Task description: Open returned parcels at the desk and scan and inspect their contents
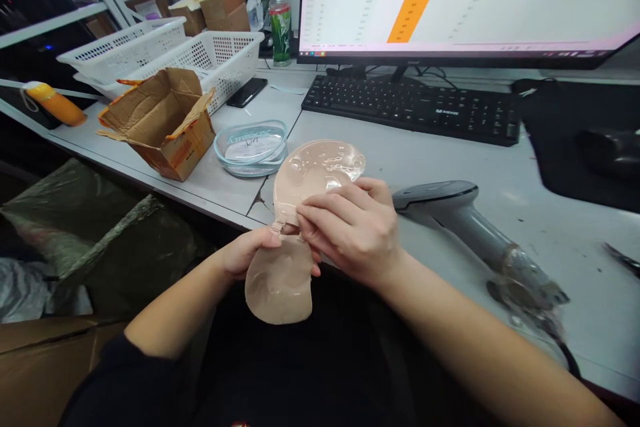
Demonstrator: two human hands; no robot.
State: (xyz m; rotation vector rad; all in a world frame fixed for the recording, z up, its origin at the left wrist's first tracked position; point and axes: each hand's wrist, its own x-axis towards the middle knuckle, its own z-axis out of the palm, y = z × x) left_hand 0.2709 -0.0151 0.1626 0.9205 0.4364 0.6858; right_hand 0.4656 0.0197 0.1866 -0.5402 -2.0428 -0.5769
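Note:
A beige stick-on bra with two smooth, shiny cups is between my hands at the desk's front edge. One cup hangs low in front of my dark top; the other lies up over the desk. My left hand is closed on the joint between the cups, its thumb on the left side of the clasp, with its other fingers mostly hidden behind. My right hand pinches the upper cup's lower edge near the clasp. A clear oval case with a white label inside stands just left of the upper cup.
An open cardboard box, white plastic baskets and a phone are at the left. Behind are a bottle, a monitor and a keyboard. A barcode scanner lies right of my right hand.

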